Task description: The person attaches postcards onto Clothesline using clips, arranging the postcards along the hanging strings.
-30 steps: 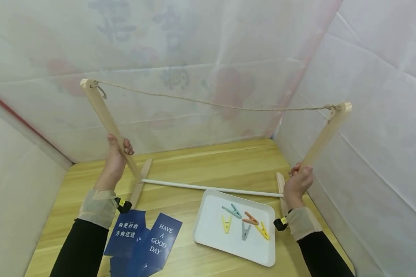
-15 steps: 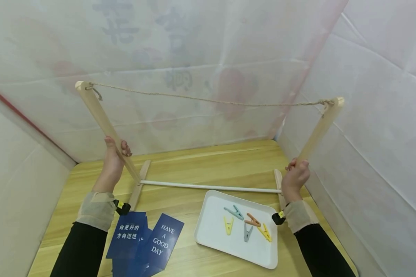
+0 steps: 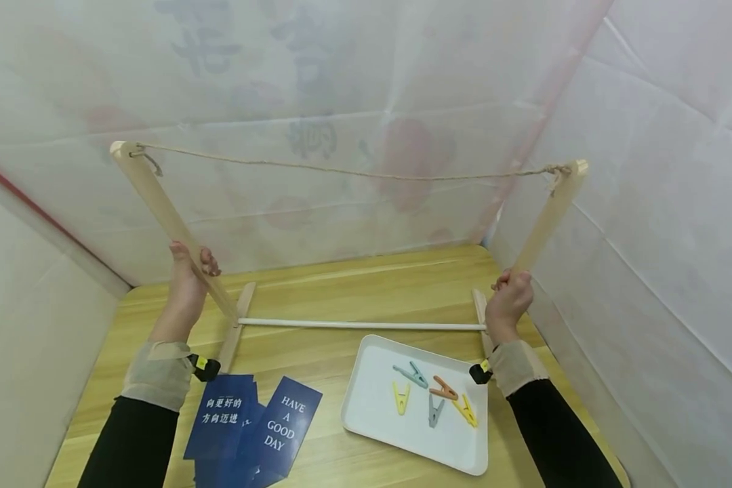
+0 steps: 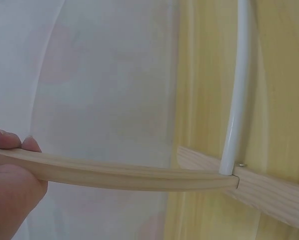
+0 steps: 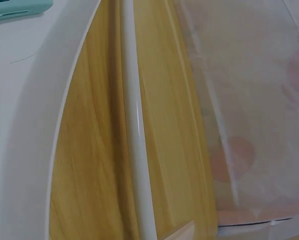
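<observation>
A wooden frame stands on the table, made of two posts on flat feet, a white rod low between them and a twine line tied across the tops. My left hand (image 3: pixel 189 281) grips the left post (image 3: pixel 155 203) around its middle; in the left wrist view that post (image 4: pixel 119 175) meets its foot (image 4: pixel 274 197) beside the white rod (image 4: pixel 234 100). The right post (image 3: pixel 549 220) is held by my right hand (image 3: pixel 510 299). The twine (image 3: pixel 341 171) sags slightly. The right wrist view shows the rod (image 5: pixel 135 115) but no fingers.
In front of the rod lies a white tray (image 3: pixel 384 434) with several clothespins (image 3: pixel 444 388), coloured teal, orange, yellow and grey. Blue printed cards (image 3: pixel 287 423) overlap left of it. A fabric screen (image 3: pixel 354 224) closes the table's back and sides.
Both hands and the frame have shifted left, and the frame's right end has swung back so the rod lies more level in the head view. Cards and tray stay put.
</observation>
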Tool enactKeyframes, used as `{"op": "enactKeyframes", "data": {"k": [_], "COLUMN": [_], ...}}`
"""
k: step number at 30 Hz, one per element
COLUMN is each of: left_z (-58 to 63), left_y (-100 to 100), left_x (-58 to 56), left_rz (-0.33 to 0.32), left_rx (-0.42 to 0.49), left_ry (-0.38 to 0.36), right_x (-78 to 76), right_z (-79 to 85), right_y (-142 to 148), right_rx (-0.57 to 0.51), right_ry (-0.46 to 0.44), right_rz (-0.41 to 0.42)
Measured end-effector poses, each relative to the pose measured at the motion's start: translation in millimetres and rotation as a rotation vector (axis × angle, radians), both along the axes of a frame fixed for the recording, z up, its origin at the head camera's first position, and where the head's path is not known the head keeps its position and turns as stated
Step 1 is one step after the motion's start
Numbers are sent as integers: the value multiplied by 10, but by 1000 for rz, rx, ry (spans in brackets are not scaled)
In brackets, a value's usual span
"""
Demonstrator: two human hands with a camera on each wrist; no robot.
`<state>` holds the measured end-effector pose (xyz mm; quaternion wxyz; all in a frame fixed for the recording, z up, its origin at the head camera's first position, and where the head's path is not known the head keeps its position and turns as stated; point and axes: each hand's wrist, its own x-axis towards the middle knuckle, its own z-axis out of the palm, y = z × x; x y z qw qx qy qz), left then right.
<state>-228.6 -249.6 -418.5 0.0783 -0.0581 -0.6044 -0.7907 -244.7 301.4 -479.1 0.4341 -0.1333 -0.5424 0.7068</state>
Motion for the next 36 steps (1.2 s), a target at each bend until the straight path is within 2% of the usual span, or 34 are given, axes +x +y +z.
{"op": "enactKeyframes", "data": {"k": [6, 10, 18, 25, 32, 36], "left_z": [11, 25, 34, 19, 12, 29], "left_y": [-55, -85, -144, -169, -227, -281], "left_x": [57, 64, 89, 73, 60, 64], "left_rz": [21, 43, 9, -1, 32, 43], "left_rx": [32, 18, 1, -19, -14, 15], "left_ry": [3, -1, -45, -76, -46, -35], "right_x": [-63, -107, -173, -212, -316, -408], "right_z": [-12, -1, -17, -44, -51, -33], "right_y": [-52, -91, -114, -104, -167, -227], "right_rx": [48, 69, 96, 169, 162, 139], "right_ry": [2, -11, -57, -111, -149, -123], "right_rz": [13, 15, 42, 80, 133, 155]}}
